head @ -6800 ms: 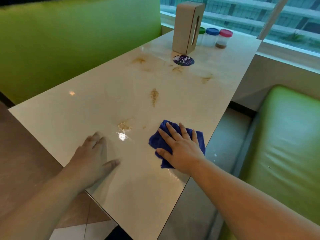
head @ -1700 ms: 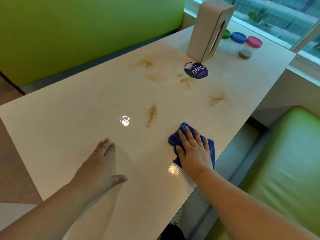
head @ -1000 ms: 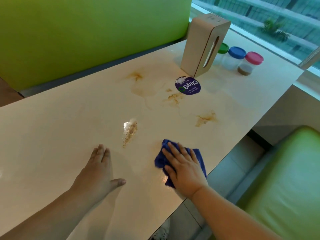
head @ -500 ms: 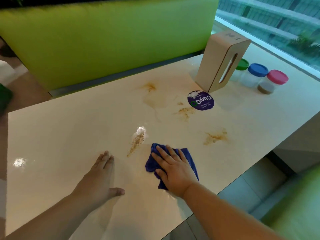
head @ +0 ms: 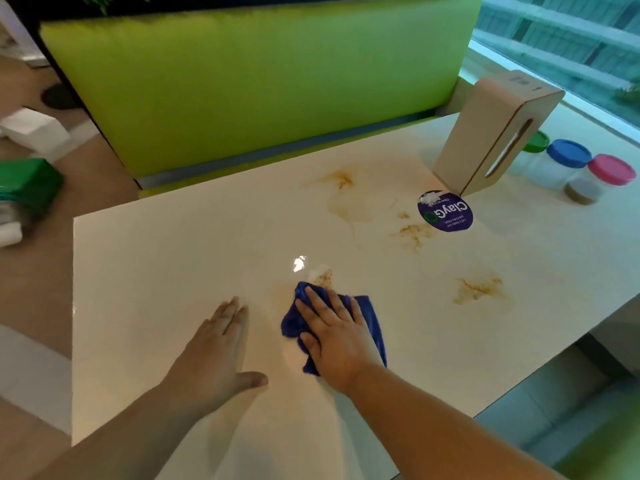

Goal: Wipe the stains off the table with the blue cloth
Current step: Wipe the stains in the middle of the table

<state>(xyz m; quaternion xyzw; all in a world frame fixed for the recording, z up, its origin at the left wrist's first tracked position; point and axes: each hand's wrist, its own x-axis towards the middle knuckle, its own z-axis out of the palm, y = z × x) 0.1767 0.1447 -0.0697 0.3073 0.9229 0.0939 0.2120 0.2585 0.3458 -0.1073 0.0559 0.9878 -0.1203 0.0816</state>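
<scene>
My right hand (head: pixel 337 336) lies flat with spread fingers on the crumpled blue cloth (head: pixel 370 315), pressing it onto the glossy cream table (head: pixel 166 271). The cloth's far corner covers the near end of a grainy brown stain (head: pixel 325 277). More brown stains show farther off: one to the right (head: pixel 478 289), one by the round sticker (head: pixel 414 233), and one with a pale ring near the far edge (head: pixel 341 180). My left hand (head: pixel 216 355) rests flat on the bare tabletop to the left of the cloth, thumb out.
A tall cardboard tissue box (head: pixel 498 131) stands at the far right, with a purple round sticker (head: pixel 445 211) in front and three lidded jars (head: pixel 568 164) beside it. A green bench back (head: pixel 259 77) runs behind the table. The table's right edge drops to the floor.
My right hand has slid the cloth forward and left onto the near end of the grainy stain, which now shows shorter. The stain near the front edge from the earliest frame is gone. The left hand stays put.
</scene>
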